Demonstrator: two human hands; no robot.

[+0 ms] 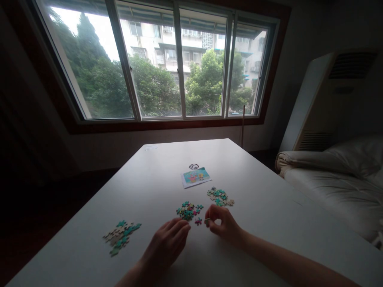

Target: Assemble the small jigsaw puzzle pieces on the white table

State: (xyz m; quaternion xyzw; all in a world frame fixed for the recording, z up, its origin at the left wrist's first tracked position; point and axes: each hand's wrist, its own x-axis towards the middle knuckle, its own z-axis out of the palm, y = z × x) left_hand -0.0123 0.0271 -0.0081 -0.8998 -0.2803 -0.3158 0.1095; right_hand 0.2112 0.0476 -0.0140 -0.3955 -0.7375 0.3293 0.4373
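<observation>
Smooth white rectangular surface (149, 179) | left hand (169, 239) beside teal-and-pink jigsaw heap (187, 214), hold unclear | right hand (228, 224) pinching small flat pale jigsaw piece (207, 220), right of heap | probably light, stiff, tabs bendable; take opposite edges

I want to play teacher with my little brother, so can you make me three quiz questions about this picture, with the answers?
1. True or false: the middle pile of puzzle pieces lies closer to the left hand than the picture card does.
2. What does the right hand hold between thumb and finger?
3. How many separate piles of puzzle pieces are on the white table?
A) two
B) three
C) five

Key:
1. True.
2. A small puzzle piece.
3. B.
</observation>
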